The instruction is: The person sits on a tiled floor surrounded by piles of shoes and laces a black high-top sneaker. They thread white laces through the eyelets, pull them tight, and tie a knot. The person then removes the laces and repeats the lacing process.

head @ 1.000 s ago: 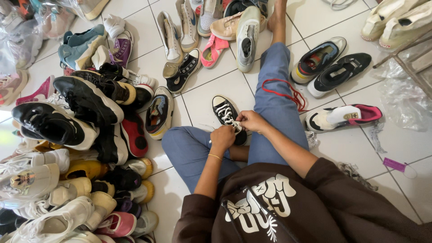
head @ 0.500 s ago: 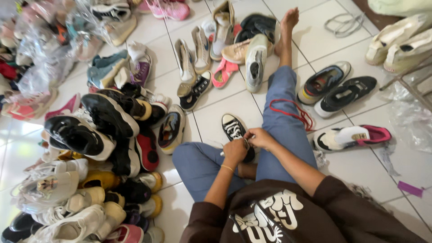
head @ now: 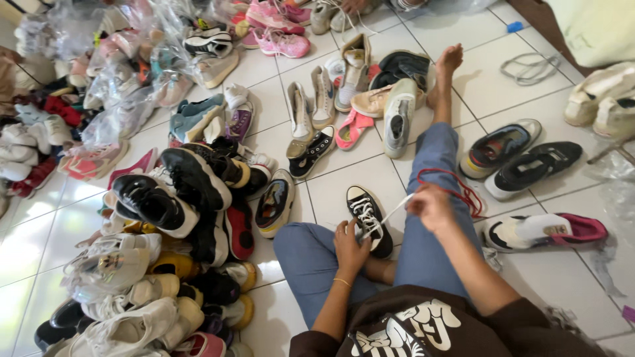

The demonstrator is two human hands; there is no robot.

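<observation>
I sit on a white tiled floor in blue jeans. A black canvas sneaker with a white toe lies between my legs. My left hand grips the sneaker's rear. My right hand pinches the white shoelace and pulls it taut up and to the right. A loose red lace lies across my right thigh.
A big heap of mixed shoes fills the left side, with bagged shoes behind it. Pairs stand ahead near my bare foot. Black sneakers and a white-and-pink shoe lie right. A grey cord lies far right.
My right hand has moved up and to the right, drawing the white lace out of the black sneaker. The camera has tilted, showing more floor ahead.
</observation>
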